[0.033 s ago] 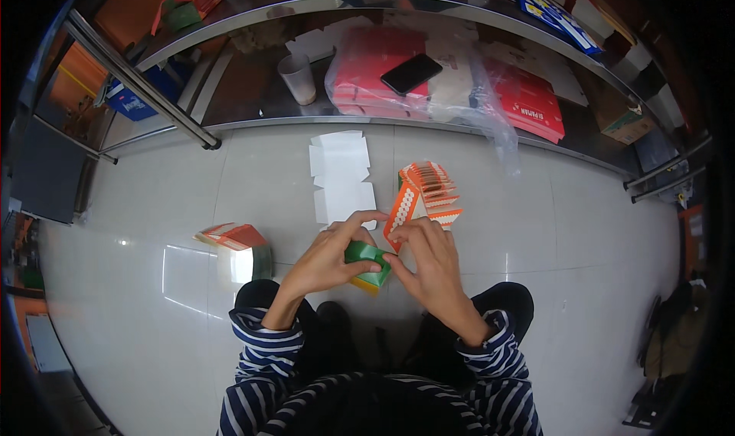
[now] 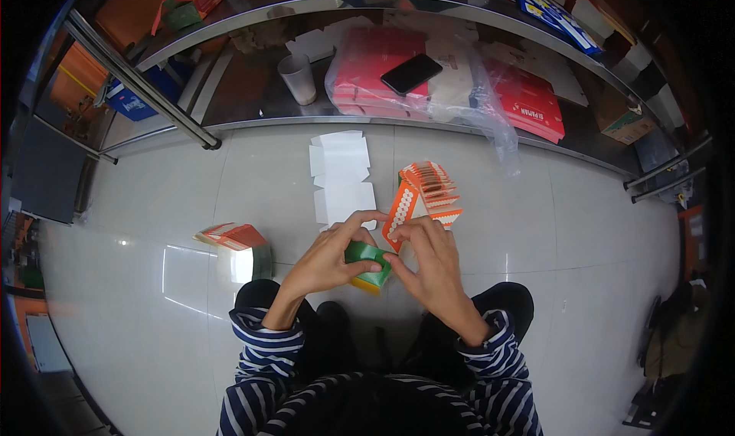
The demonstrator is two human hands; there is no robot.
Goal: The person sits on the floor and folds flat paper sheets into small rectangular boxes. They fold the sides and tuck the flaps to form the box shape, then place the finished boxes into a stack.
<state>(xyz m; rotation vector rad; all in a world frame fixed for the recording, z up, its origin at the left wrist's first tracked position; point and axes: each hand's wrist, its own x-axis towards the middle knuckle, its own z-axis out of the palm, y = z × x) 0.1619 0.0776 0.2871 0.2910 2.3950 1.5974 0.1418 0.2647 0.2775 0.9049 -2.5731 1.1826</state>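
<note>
Floor [image 2: 521, 214]: pale tile
Green box [image 2: 364, 253]: five o'clock from white card [image 2: 341, 160]
Left hand [image 2: 331, 249]: pinches box
Right hand [image 2: 430, 264]: thumb at edge, pinch unclear
Pressure: best light, to avoid creases

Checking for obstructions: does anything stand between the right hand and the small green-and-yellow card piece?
Nothing visible: the right hand has its thumb at the edge of the green-and-yellow card piece, held in the left hand. The orange-and-white cardboard stack lies beyond.
</note>
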